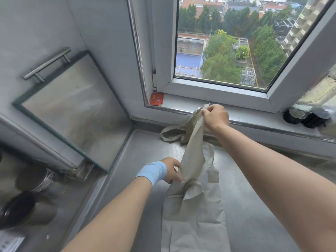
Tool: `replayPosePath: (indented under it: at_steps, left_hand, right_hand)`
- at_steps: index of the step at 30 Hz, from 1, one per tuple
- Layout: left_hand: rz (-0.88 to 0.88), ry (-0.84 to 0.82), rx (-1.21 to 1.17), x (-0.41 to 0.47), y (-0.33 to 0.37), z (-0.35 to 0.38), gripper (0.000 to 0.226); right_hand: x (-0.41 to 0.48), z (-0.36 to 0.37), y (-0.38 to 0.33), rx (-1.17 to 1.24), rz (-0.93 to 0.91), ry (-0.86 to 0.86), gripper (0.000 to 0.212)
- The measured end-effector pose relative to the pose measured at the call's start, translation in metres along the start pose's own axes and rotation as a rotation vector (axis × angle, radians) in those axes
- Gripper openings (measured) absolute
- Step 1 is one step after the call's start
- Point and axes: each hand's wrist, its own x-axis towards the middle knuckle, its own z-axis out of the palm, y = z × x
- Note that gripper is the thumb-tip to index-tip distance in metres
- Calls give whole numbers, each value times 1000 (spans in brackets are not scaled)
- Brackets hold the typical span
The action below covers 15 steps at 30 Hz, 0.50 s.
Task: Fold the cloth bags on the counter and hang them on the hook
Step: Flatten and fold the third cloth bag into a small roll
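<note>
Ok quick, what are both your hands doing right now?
Left hand: closed, gripping the lower part of the cloth bag.
Right hand: closed, gripping the top of the same bag, lifted up.

A pale cloth bag lies flat on the steel counter.

view: head, sole camera | from: person's head, above the counter | faces: forward and down, over the counter toward the window | nearness: counter close below, window just beyond it | lens: wide-angle, straight edges bow
</note>
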Motion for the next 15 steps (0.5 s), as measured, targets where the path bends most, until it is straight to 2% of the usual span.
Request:
replayPosePath:
  at_steps: [3,5,7,9,11,13,15]
  left_hand:
    - [29,12,-56,2,1,-6,40]
    - [26,40,-39,3,2,-9,42]
    - [-18,127,-84,8,2,-10,38]
    - [-90,307,-108,13,0,-13,31]
    - [-157,462,-54,18,-6,-16,33]
    - [-201,536,31,20,-16,-14,49]
    - [-115,622,138,22,-26,-7,41]
  right_hand:
    - [-2,1,1,92,-6,51,23]
    - [-16,7,2,53,-87,58,48]
    - [-34,16,3,7,-274,49,58]
    - [-53,28,9,-50,-476,-17,46]
    - [-68,38,20,-187,-603,-140,28]
    - [-82,45,38,-266,-626,-197,17]
    - [-98,52,60,-206,-549,-112,14]
